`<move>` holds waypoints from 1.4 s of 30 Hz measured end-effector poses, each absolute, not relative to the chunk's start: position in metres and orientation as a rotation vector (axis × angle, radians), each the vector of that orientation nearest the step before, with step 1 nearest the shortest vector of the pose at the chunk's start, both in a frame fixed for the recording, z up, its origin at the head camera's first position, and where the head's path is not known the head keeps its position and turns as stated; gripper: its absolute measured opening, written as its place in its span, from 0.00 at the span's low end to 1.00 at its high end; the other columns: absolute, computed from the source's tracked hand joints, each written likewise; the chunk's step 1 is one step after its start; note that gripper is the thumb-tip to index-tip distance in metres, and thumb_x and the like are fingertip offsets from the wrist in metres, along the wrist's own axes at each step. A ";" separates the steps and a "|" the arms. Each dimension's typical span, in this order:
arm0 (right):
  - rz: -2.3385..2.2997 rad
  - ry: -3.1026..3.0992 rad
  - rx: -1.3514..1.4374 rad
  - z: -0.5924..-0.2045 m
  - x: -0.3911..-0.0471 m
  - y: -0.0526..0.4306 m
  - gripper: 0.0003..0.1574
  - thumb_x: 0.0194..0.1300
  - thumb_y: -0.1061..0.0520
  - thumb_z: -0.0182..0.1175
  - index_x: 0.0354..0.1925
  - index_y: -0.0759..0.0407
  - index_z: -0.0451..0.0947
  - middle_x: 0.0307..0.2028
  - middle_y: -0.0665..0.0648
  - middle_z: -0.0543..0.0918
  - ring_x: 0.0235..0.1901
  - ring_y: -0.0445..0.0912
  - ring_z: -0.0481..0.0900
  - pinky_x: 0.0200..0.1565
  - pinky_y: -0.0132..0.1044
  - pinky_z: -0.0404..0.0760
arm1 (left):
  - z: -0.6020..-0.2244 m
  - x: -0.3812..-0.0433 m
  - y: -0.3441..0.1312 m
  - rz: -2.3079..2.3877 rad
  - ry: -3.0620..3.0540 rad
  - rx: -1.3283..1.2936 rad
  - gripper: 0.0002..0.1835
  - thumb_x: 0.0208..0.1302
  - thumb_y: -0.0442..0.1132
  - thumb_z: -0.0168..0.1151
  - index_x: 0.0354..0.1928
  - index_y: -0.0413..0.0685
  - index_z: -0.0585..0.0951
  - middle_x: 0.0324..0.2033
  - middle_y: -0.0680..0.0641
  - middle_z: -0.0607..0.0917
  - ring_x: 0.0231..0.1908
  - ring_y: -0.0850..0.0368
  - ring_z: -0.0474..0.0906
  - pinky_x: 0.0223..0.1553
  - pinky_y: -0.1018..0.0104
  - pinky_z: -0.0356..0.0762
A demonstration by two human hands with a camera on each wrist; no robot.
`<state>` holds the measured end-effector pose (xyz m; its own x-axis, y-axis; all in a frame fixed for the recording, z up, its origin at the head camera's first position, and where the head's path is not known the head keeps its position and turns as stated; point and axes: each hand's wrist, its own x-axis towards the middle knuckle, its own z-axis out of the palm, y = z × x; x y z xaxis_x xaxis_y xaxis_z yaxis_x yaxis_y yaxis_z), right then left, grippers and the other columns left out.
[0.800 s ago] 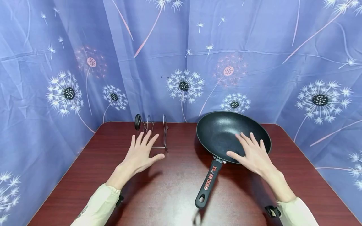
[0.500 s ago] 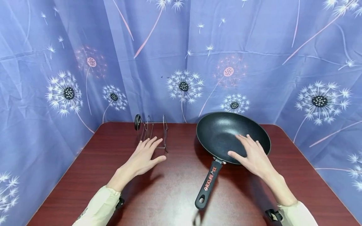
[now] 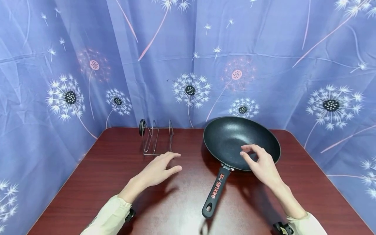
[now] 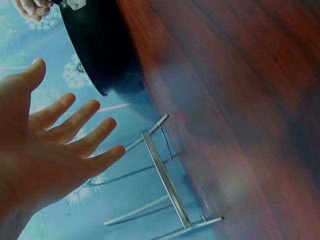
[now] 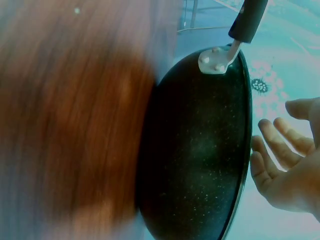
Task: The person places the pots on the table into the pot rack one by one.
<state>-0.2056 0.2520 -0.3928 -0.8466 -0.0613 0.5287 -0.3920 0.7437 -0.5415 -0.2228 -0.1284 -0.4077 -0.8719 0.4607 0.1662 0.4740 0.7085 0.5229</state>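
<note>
A black frying pan [image 3: 224, 142] lies on the table at the right, its dark handle [image 3: 216, 191] with red lettering pointing toward the front. Over the pan's near right rim hovers my right hand [image 3: 262, 166], fingers loosely bent, thumb near the index finger, holding nothing. A wire rack [image 3: 157, 145] with a black round knob-like disc [image 3: 142, 127] at its left stands at the back left. In front of it my left hand [image 3: 157, 169] reaches above the table, fingers extended and holding nothing. In the left wrist view its fingers are spread beside the rack's bars [image 4: 167, 180].
The dark red wooden table [image 3: 182, 209] ends at the back against a blue curtain [image 3: 161, 88] with a dandelion print, which also encloses both sides. The pan handle reaches toward the front middle.
My left hand has moved right and toward the front, away from the rack, uncovering its near bar. My right hand's fingers have bent toward the thumb. Pan and rack have stayed put.
</note>
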 end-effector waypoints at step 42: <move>1.661 -2.678 0.264 -0.394 -0.165 0.224 0.24 0.72 0.50 0.59 0.59 0.60 0.71 0.36 0.63 0.81 0.20 0.48 0.79 0.14 0.39 0.75 | -0.429 -0.189 -0.069 -2.011 -2.610 -0.870 0.17 0.72 0.42 0.58 0.57 0.42 0.75 0.44 0.38 0.85 0.40 0.52 0.86 0.43 0.60 0.84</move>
<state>-0.1655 0.2242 -0.3944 -0.9858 -0.1523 0.0708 -0.1311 0.4344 -0.8911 -0.1886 -0.0694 -0.4287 -0.8367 0.5395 0.0945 0.2288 0.1876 0.9552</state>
